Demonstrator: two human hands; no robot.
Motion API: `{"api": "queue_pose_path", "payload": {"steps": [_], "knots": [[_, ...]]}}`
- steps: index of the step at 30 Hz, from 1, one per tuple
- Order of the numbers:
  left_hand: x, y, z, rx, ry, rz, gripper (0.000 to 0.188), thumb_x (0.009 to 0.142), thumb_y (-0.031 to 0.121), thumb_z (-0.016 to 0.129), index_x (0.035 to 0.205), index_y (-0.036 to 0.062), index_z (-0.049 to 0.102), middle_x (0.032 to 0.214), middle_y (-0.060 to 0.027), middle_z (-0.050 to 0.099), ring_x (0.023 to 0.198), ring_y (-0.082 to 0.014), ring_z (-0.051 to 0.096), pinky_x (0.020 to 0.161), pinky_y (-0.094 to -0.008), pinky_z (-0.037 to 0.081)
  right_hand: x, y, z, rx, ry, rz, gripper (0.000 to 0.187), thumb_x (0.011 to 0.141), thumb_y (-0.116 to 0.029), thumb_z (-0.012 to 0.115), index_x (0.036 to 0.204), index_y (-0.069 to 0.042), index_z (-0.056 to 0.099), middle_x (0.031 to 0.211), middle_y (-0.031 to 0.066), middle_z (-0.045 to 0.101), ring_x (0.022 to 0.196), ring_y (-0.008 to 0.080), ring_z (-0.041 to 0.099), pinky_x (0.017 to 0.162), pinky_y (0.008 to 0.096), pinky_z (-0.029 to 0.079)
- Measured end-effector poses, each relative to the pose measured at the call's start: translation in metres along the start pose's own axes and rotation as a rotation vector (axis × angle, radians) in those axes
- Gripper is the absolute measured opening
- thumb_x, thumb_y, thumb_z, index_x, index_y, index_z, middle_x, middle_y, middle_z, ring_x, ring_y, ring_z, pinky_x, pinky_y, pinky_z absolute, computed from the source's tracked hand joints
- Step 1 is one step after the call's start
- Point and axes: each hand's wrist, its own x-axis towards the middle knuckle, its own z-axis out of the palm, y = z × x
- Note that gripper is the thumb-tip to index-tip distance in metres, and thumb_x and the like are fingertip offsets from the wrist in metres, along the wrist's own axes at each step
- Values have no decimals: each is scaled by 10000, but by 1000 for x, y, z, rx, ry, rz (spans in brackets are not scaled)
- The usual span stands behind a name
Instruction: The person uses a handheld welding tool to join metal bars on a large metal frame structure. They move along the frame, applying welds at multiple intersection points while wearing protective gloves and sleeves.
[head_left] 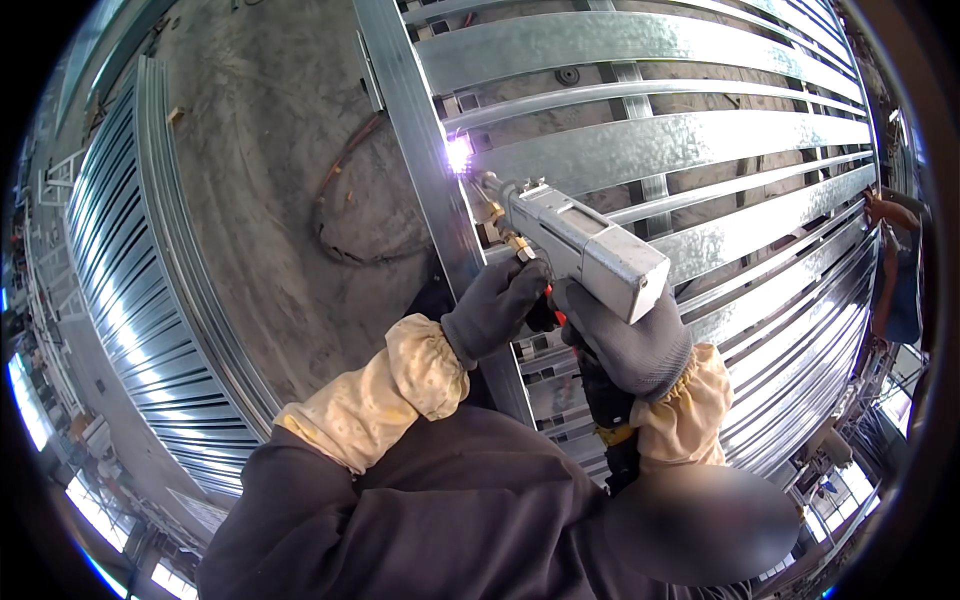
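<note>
Workshop with a bare concrete floor, a hose snaking over it. A galvanized steel frame of long slats lies across the right, more stacked profiles at left. The right hand (grey glove, tan sleeve cover) is wrapped tight around the welding gun, its nozzle sparking at the upright rail. The left hand is curled, steadying the gun's underside.
</note>
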Motion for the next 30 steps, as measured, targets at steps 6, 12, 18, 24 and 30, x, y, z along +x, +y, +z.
{"api": "queue_pose_path", "payload": {"steps": [6, 12, 18, 24, 30], "knots": [[-1, 2, 0, -26, -25, -39, 417, 1013, 382, 516, 884, -7, 596, 715, 11, 516, 674, -80, 460, 599, -293, 419, -1, 10, 3, -24, 35, -129, 309, 911, -199, 682, 1101, 43, 651, 838, 135, 708, 758, 208, 704, 647, 317, 542], [1, -1, 1, -78, -67, -59, 442, 1013, 410, 517, 902, -8, 605, 719, 7, 521, 677, -85, 457, 603, -297, 415, -4, 8, 4, -43, 42, -91, 301, 914, -183, 679, 1110, 43, 645, 857, 137, 709, 765, 205, 707, 655, 318, 547], [0, -9, 0, -200, -100, -164, 472, 1005, 439, 527, 905, -13, 615, 699, -8, 527, 648, -89, 456, 573, -302, 417, -4, 12, 2, -174, -5, -248, 311, 916, -169, 671, 1129, 53, 629, 861, 141, 710, 764, 208, 714, 653, 315, 551], [1, 8, 0, -285, -105, -215, 458, 1006, 406, 525, 832, -13, 591, 667, 3, 504, 633, -83, 447, 561, -302, 409, -5, 7, 5, -74, 31, -122, 318, 914, -166, 674, 1129, 63, 626, 861, 149, 711, 765, 212, 717, 646, 312, 553], [1, -2, -1, -195, -114, -151, 435, 1011, 375, 519, 813, -9, 568, 661, 12, 491, 624, -78, 443, 553, -300, 406, -7, 5, 6, -42, 47, -61, 331, 914, -178, 681, 1133, 65, 628, 882, 156, 717, 784, 209, 717, 661, 314, 554]]}}
